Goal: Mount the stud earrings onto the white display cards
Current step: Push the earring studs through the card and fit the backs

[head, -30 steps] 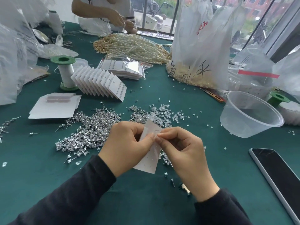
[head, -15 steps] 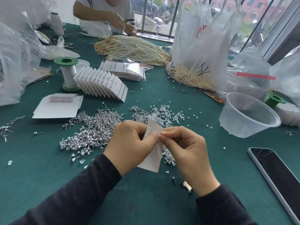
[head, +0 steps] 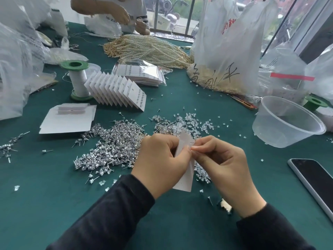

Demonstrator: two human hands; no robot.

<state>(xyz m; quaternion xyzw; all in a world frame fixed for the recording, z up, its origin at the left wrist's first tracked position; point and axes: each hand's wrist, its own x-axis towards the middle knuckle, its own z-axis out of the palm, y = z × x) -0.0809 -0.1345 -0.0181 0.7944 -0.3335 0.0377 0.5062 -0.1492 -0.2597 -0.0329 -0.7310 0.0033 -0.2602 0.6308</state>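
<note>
My left hand [head: 160, 164] grips a white display card [head: 185, 179] edge-on above the green table. My right hand [head: 223, 165] pinches something small against the card's upper part; the item itself is hidden by my fingertips. A large heap of silver stud earrings [head: 110, 148] lies just left of my hands. Clear earring backs [head: 191, 121] are scattered beyond the card. A fanned row of filled white cards [head: 117, 91] stands further back on the left.
A clear plastic tub [head: 286, 123] sits at right, a phone [head: 313, 179] near the right edge. A green-capped spool [head: 77, 80], flat card stack [head: 68, 120], pearl strands [head: 151, 49] and plastic bags [head: 228, 47] lie behind. Another person's hands [head: 126, 17] work at the far end.
The card has turned more edge-on between my hands, and the hands have stayed pressed together at its upper part. The view has shifted slightly.
</note>
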